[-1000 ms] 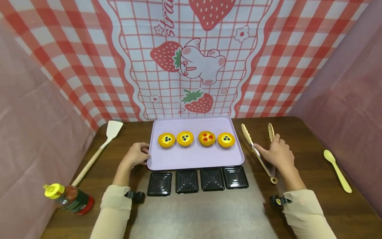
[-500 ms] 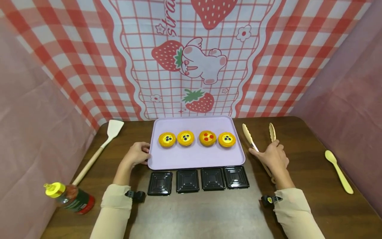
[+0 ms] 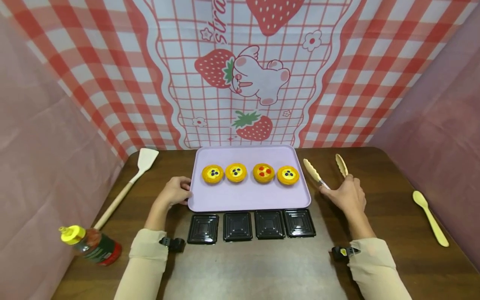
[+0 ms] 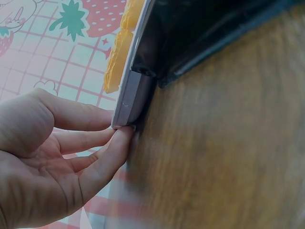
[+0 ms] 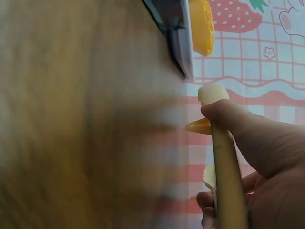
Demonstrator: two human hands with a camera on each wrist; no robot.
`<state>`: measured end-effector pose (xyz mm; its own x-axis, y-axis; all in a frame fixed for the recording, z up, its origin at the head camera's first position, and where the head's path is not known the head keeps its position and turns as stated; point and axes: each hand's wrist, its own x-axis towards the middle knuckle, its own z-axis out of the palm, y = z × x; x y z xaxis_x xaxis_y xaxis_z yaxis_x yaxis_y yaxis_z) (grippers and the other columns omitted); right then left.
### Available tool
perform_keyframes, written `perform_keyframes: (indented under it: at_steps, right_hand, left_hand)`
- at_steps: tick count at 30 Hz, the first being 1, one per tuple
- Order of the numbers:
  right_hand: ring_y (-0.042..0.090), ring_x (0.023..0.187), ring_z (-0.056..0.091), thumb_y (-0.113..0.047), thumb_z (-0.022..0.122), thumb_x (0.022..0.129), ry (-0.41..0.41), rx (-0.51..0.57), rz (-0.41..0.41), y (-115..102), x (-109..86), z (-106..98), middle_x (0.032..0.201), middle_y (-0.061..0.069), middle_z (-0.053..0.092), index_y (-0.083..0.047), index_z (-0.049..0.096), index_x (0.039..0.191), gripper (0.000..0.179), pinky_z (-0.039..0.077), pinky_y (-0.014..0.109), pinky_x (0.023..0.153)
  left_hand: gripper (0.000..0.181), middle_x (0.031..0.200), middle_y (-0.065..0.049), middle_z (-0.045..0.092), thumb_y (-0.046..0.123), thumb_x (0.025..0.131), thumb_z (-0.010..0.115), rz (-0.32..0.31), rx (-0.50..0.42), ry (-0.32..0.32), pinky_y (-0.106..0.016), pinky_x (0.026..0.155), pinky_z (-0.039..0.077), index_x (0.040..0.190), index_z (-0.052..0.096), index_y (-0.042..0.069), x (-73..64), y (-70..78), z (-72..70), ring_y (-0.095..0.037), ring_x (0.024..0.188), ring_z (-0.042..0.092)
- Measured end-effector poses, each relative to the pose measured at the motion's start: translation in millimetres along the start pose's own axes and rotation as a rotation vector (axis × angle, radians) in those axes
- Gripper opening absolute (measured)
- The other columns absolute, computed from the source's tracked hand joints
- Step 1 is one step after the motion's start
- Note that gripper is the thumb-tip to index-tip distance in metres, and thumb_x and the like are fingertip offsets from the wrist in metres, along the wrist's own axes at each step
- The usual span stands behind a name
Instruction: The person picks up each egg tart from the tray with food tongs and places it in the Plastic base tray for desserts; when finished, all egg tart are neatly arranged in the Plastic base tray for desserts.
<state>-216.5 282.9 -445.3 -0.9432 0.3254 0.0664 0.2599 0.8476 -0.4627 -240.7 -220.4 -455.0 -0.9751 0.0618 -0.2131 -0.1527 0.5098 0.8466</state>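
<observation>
My left hand [image 3: 175, 191] pinches the left edge of a lilac tray [image 3: 247, 201]; in the left wrist view, thumb and fingers [image 4: 107, 155] meet at its corner. A row of several egg tarts lies on the tray, including a red-topped tart [image 3: 263, 173] and a blueberry-topped tart [image 3: 288, 175]. To the right of the tray, my right hand [image 3: 349, 195] grips a pair of tongs [image 3: 311, 170] around both arms, their pale scalloped tips spread apart and pointing to the back. The right wrist view shows the thumb [image 5: 226, 112] on one arm of the tongs.
Several black square plastic trays [image 3: 238, 226] line the front of the lilac tray, on a grey mat [image 3: 255, 271]. Leftward lie a white spatula [image 3: 127, 187] and a yellow-capped sauce bottle [image 3: 91, 246]. A cream spoon [image 3: 431, 218] is far right. A checked cloth [image 3: 150, 121] hangs behind.
My right hand has moved in onto the tongs and closed around them; their rear end is now hidden by the hand. The left hand stays at the tray. The head view has shifted slightly.
</observation>
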Motion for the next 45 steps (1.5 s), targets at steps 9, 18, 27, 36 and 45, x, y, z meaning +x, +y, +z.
perform_keyframes:
  at_steps: [9,18,27,36,45]
  right_hand:
    - [0.051,0.081,0.058,-0.058,0.08,0.07,0.08,-0.042,-0.144,-2,0.6,-30,0.093,0.03,0.057,0.011,0.054,0.108,0.083,0.045,0.056,0.057]
    - [0.03,0.063,0.046,-0.067,0.08,0.066,0.098,-0.046,-0.279,-21,4.3,-69,0.068,0.008,0.046,-0.005,0.052,0.082,0.07,0.031,0.038,0.046]
    - [0.027,0.067,0.049,-0.068,0.08,0.066,-0.008,-0.081,-0.409,-36,3.2,-76,0.071,0.005,0.052,-0.007,0.062,0.094,0.07,0.034,0.036,0.052]
    - [0.021,0.061,0.045,-0.065,0.085,0.061,-0.123,-0.099,-0.505,-42,-1.9,-60,0.063,-0.002,0.047,-0.01,0.066,0.089,0.065,0.032,0.033,0.048]
    - [0.022,0.064,0.049,-0.057,0.087,0.064,-0.232,-0.154,-0.49,-43,-2.0,-46,0.067,0.001,0.054,0.0,0.066,0.123,0.085,0.037,0.033,0.049]
  left_hand:
    - [0.051,0.094,-0.019,0.053,-0.011,0.078,0.063,-0.006,-0.003,-0.011,-0.035,0.056,0.06,0.127,0.05,-0.015,-0.7,-2.0,0.2,-0.023,0.072,0.058]
    - [0.052,0.096,-0.02,0.053,-0.01,0.078,0.063,-0.017,-0.012,-0.003,-0.036,0.056,0.06,0.128,0.05,-0.015,-0.7,-5.1,-1.5,-0.024,0.073,0.058]
    - [0.052,0.096,-0.02,0.053,-0.011,0.079,0.062,-0.016,-0.034,-0.01,-0.037,0.057,0.06,0.129,0.048,-0.016,-1.0,-5.2,-2.5,-0.022,0.072,0.058]
    - [0.051,0.097,-0.02,0.054,-0.011,0.08,0.062,-0.022,-0.054,-0.015,-0.037,0.058,0.06,0.129,0.049,-0.015,1.0,-4.7,-0.6,-0.022,0.073,0.059]
    - [0.05,0.097,-0.021,0.054,-0.012,0.08,0.063,-0.017,-0.065,-0.017,-0.037,0.058,0.06,0.128,0.049,-0.016,0.4,-1.8,-1.6,-0.021,0.072,0.058]
